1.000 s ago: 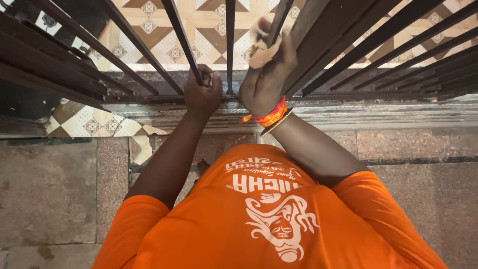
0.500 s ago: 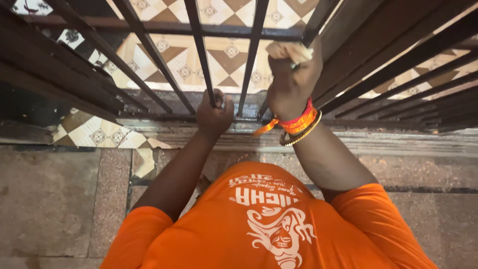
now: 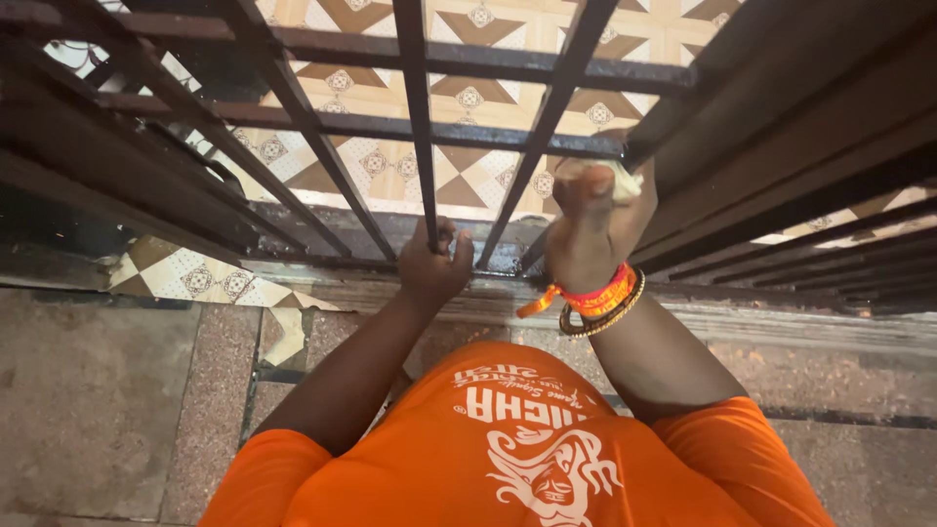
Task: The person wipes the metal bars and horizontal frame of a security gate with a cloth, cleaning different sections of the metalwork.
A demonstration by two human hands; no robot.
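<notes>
I look straight down at a dark metal grille gate [image 3: 293, 98] with upright bars. My left hand [image 3: 434, 263] grips one bar [image 3: 418, 117] near its foot. My right hand [image 3: 586, 229], with orange thread bands and a bangle at the wrist, holds a small pale cloth [image 3: 615, 181] pressed against another bar [image 3: 556, 107] close to the heavy dark gate frame [image 3: 781, 117]. My orange printed shirt [image 3: 527, 449] fills the bottom of the view.
Beyond the bars lies a patterned cream and brown tiled floor [image 3: 468, 185]. A worn stone threshold [image 3: 781, 322] runs under the gate. On my side is speckled stone paving [image 3: 98, 390] with a broken patterned tile piece [image 3: 176, 278] at the left.
The view has tilted upward, showing more of the gate's crossbars. My right hand with the cloth has slid along the bar; the left hand keeps its grip on its bar.
</notes>
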